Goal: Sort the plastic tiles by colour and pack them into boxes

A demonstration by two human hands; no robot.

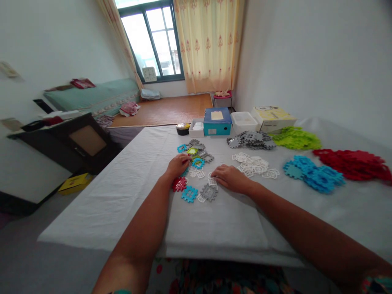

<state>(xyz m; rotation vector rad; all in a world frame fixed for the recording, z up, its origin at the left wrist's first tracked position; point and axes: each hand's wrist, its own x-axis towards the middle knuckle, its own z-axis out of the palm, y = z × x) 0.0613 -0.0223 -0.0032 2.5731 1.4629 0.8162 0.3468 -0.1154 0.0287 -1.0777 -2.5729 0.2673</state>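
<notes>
Over the left edge of a mixed group of plastic building pieces is my left hand (179,165), its fingers bent together; whatever is in them is hidden. Close by lie a lime notched piece (192,151), a blue square piece (198,163) and a red square piece (179,184). My right hand (230,178) has its fingertips closed at a thin white window-shaped piece (212,179) on the cloth. Just below these fingers is a grey square piece (209,192), with another blue square frame (190,194) to its left.
To the right lie piles of white pieces (254,164), grey pieces (252,141), lime pieces (295,138), blue pieces (315,173) and red pieces (352,163). A blue box (217,122), a white plastic tub (244,121) and a yellow box (272,117) line the back of the white-clothed table (122,196).
</notes>
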